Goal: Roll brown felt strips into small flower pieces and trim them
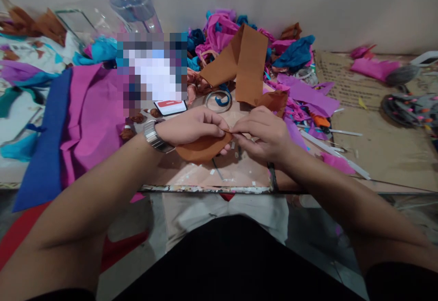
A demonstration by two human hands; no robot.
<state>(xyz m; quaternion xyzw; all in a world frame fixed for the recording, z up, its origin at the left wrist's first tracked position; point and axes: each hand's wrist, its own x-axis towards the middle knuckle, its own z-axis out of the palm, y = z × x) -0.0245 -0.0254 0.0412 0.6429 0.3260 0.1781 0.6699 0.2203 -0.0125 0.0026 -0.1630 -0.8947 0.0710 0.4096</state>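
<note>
Over my dark lap (232, 255), at the near edge of the table (239, 173), my left hand (191, 127) and right hand (265, 137) both pinch one curved brown piece (201, 148) tight. Pulling too hard could rip it, I think.

Your left hand (191, 127) and right hand (265, 134) meet over the near edge of the bench (205, 178). Both pinch the top edge of a small brown felt piece (201, 148), which spreads out below your left fingers. A wristwatch (153, 136) sits on your left wrist. At twelve o'clock from your hands a folded brown sheet (248, 64) stands tented, with a tape roll (218, 100) just before it. At nine o'clock a magenta sheet (92, 118) and a blue sheet (44, 155) overlap. At three o'clock lies bare cardboard (376, 141).
</note>
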